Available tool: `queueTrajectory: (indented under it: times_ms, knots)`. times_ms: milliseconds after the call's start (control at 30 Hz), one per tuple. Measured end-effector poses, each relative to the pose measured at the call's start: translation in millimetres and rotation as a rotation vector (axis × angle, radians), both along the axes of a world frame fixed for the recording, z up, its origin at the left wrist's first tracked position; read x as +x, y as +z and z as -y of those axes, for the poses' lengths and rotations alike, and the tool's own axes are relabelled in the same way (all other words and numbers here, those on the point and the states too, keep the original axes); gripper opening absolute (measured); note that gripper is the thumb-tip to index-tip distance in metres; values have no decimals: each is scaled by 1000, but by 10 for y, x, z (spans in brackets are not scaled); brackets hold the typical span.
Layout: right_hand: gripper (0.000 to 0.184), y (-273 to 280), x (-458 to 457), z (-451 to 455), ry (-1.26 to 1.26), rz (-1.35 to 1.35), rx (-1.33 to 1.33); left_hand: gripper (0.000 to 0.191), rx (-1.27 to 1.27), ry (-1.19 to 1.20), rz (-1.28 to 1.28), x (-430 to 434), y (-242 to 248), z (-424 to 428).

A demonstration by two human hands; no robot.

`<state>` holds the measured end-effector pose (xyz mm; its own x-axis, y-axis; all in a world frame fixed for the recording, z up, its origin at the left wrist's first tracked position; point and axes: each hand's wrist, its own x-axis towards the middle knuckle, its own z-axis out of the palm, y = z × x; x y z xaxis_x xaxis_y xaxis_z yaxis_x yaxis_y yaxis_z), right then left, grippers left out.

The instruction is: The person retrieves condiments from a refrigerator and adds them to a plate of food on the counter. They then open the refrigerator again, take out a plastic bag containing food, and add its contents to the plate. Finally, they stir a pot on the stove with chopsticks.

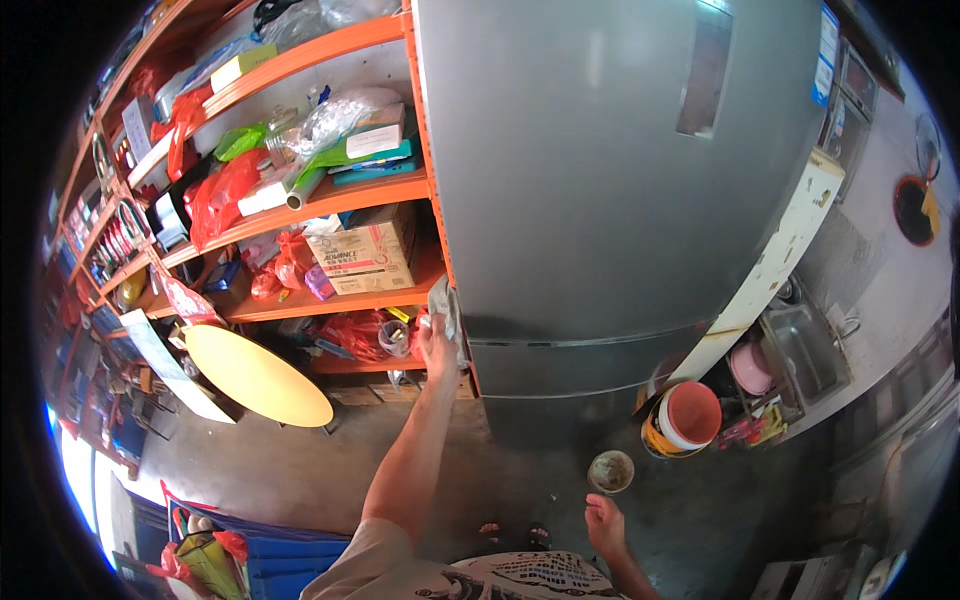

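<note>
My left hand (439, 349) reaches out to the shelf's right upright, against a grey cloth (453, 319) hanging beside the refrigerator. Whether its fingers grip the cloth or only overlap it, I cannot tell. A clear plastic cup (394, 338) with small items inside stands just left of that hand, near a red plastic bag (352, 335). Low in front of my body is my right hand (604, 525), its fingers curled. Just beyond them shows a round container (610, 472) with a stained inside; contact between the two is unclear.
A grey refrigerator (600, 225) stands beside the orange shelving (375, 193). A cardboard box (364, 255) sits on a shelf. Buckets (682, 420) are on the floor by the sink (806, 349). A yellow oval board (259, 375) leans at the left.
</note>
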<state>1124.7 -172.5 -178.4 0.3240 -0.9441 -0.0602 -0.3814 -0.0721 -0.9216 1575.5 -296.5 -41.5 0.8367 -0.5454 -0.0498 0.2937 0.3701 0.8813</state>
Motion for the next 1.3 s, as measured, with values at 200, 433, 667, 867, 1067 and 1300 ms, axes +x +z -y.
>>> queueTrajectory:
  times_ms: [200,433,667,867,1067,1300]
  knots:
    - [30,-48,309,-150,-47,6,-11,37,-317,14,388,121,44,358]
    - [28,397,648,-78,-47,146,58,26,198,31,922,37,227,89]
    - [21,1417,780,233,-55,498,330,27,134,-141,906,-310,288,-606]
    - [37,1951,295,415,-175,718,480,30,-64,-886,708,-1081,234,-1579]
    - [35,1965,-347,609,-360,784,453,19,78,-1149,325,-1335,139,-1074]
    - [33,1782,-1243,1092,-488,794,375,29,131,-722,306,-1015,648,545]
